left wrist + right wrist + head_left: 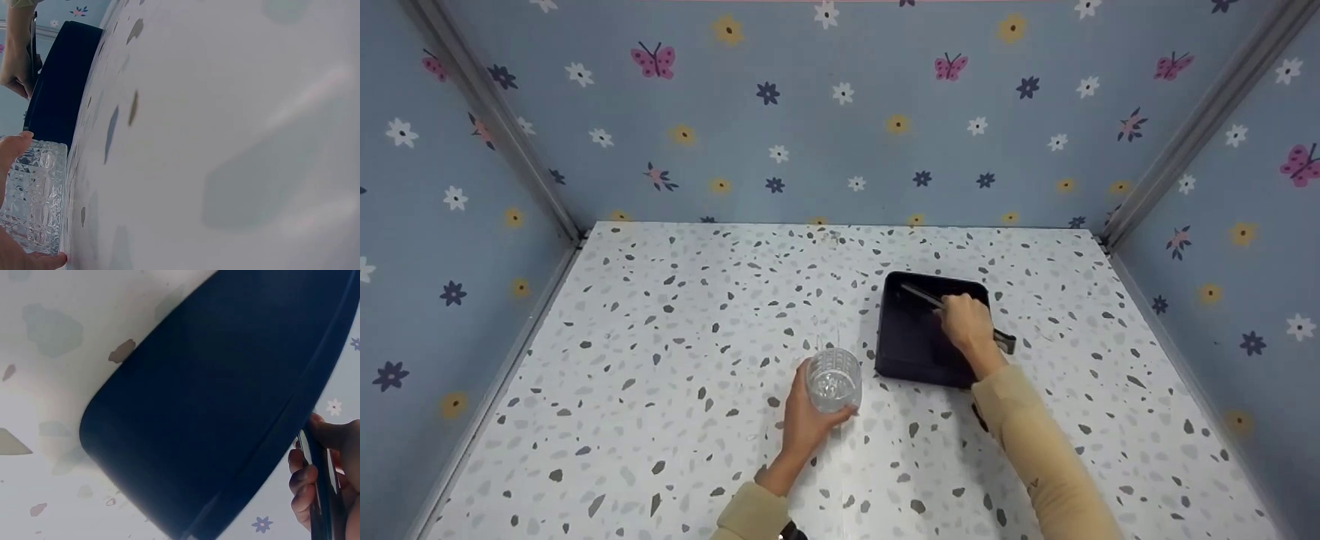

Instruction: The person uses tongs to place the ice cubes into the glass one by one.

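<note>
My left hand (808,420) grips a clear patterned glass tumbler (834,380), with the fingers on its far-left side and the thumb across the near side. In the left wrist view the glass (36,194) has its base at or very near the tabletop. My right hand (967,324) is over a black rectangular tub (911,337) and holds metal tongs (921,295). Their tips point to the tub's far-left corner, and the dark handle end sticks out behind the hand. In the right wrist view, fingers and thumb wrap the tongs (326,489); the tub hides their tips.
The white speckled tabletop (660,360) runs up to a blue flowered back wall (810,112). Similar panels stand left (427,300) and right (1222,285). The tub stands just right of the glass, a small gap between them.
</note>
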Available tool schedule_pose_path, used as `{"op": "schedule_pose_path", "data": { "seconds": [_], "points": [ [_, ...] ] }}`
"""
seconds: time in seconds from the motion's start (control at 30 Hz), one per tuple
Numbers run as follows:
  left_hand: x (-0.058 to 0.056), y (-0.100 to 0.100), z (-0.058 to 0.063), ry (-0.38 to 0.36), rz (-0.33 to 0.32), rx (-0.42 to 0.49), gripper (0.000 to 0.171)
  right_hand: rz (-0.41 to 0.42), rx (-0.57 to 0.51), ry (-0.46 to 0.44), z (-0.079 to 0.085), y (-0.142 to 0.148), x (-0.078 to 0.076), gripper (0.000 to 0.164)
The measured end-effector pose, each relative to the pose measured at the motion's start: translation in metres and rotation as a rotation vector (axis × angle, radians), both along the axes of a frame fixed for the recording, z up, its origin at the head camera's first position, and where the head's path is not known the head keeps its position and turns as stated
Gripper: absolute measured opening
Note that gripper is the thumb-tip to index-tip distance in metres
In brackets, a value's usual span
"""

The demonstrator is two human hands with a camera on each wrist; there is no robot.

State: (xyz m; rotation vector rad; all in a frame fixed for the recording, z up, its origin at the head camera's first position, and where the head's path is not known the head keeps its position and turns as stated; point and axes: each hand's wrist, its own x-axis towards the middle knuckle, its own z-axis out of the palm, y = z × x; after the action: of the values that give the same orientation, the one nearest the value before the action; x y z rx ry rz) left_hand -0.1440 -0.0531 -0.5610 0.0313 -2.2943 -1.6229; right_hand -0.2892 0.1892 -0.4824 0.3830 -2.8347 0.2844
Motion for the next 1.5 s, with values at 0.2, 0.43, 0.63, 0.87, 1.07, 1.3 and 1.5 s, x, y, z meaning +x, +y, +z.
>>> {"op": "schedule_pose_path", "data": {
  "seconds": [0.2, 0.43, 0.63, 0.87, 1.07, 1.3, 1.5],
  "points": [
    [-0.001, 0.000, -0.001, 0.004, 0.009, -0.008, 0.099, -0.003, -0.048, 0.046, 0.005, 0.009, 0.012, 0.012],
    [-0.001, 0.001, -0.001, -0.010, 0.017, -0.014, 0.100, 0.006, -0.054, 0.074, 0.012, 0.014, 0.029, 0.015],
    [0.000, 0.001, 0.000, -0.010, 0.008, -0.024, 0.100, 0.047, -0.082, 0.162, 0.014, 0.014, 0.046, 0.015],
    [0.000, 0.000, 0.000, -0.006, -0.013, -0.003, 0.099, 0.115, -0.092, 0.231, 0.023, 0.011, 0.065, 0.014],
    [0.000, 0.001, 0.000, 0.008, -0.013, -0.003, 0.098, 0.176, -0.105, 0.265, 0.031, 0.005, 0.082, 0.014],
    [0.000, 0.000, 0.002, 0.009, -0.015, -0.003, 0.099, 0.249, -0.135, 0.295, 0.037, -0.007, 0.102, 0.015],
    [0.000, 0.001, 0.002, 0.001, -0.012, 0.007, 0.099, 0.288, -0.143, 0.292, 0.037, -0.017, 0.116, 0.016]
  ]
}}
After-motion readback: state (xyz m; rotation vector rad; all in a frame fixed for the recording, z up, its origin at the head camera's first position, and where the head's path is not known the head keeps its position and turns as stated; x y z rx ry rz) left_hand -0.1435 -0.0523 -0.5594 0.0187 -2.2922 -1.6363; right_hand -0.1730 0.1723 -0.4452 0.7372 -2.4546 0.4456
